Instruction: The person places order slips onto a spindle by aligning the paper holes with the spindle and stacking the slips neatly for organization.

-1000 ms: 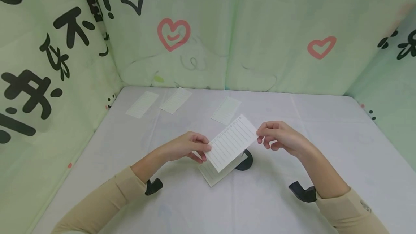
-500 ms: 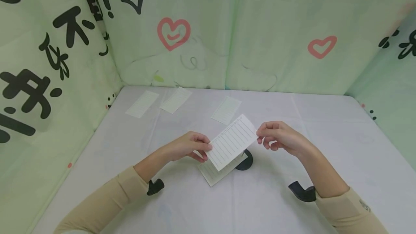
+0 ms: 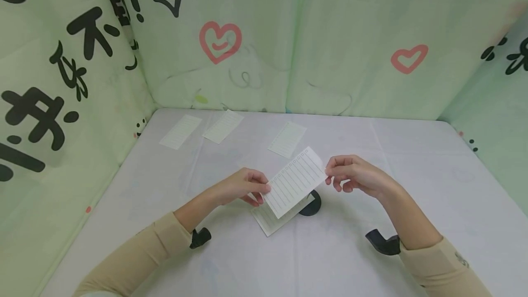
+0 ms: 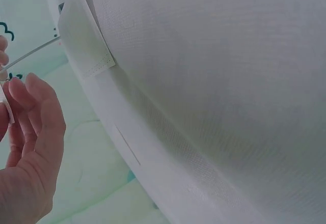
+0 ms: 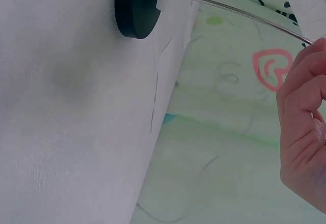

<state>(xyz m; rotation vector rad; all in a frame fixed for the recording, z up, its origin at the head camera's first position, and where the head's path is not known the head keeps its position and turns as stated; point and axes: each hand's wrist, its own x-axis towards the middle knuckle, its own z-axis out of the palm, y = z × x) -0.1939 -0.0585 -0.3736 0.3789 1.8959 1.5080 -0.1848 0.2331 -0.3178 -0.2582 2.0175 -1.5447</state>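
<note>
My left hand (image 3: 241, 187) and right hand (image 3: 350, 175) each pinch one end of a lined checklist slip (image 3: 294, 181), held in the air above a round black base (image 3: 311, 204) w/ another slip (image 3: 274, 219) under it. Three slips (image 3: 224, 126) already lie at the far table edge; this one isn't laid down yet.

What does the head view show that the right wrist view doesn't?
Only the head view shows the left hand, the lined face of the card pinched between both hands, a sheet lying under it, and three slips farther back. Only the right wrist view shows the card edge-on as a thin line above the black disc's thick rim. Both show the right hand, the disc and the white table.
</note>
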